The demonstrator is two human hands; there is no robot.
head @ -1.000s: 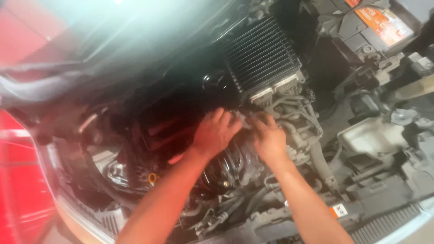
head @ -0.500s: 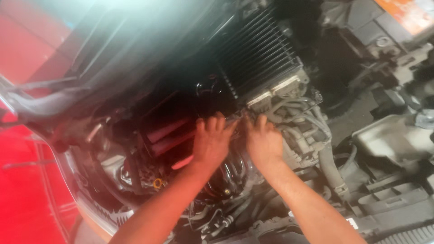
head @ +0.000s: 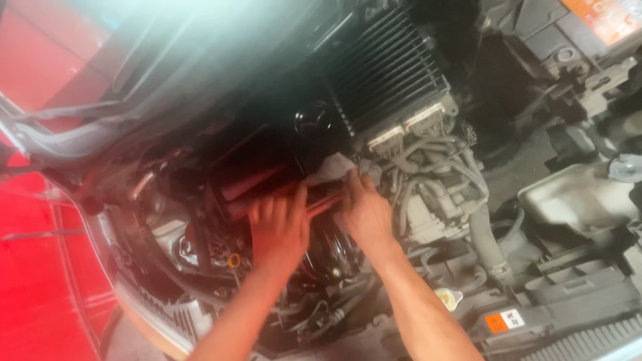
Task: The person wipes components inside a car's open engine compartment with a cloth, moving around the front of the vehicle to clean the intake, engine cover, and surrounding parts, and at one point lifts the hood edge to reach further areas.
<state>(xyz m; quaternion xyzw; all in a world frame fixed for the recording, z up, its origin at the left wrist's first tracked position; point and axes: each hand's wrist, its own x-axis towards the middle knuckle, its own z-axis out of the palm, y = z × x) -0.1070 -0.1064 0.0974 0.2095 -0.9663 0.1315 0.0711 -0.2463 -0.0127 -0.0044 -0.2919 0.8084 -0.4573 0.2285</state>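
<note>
I look down into a car's engine bay. My left hand [head: 277, 227] is blurred by motion; its fingers are spread and lie on dark engine parts, over some reddish rods [head: 324, 202]. My right hand [head: 366, 212] is just to the right of it, fingertips pressed at a pale cloth-like piece [head: 332, 165] under a black finned box [head: 388, 73]. Whether the right hand grips anything is hidden. Both forearms come up from the bottom edge.
A bundle of grey cables and connectors [head: 435, 167] sits right of my hands. A pale fluid tank [head: 575, 194], a yellow cap [head: 448, 298], an orange ring [head: 234, 259] and a battery with an orange label [head: 602, 17] surround them. Red bodywork [head: 40, 281] is at the left.
My left hand has slid down and left, away from the right hand, and is now blurred. The right hand stays at the same spot below the finned box. The view shifted slightly.
</note>
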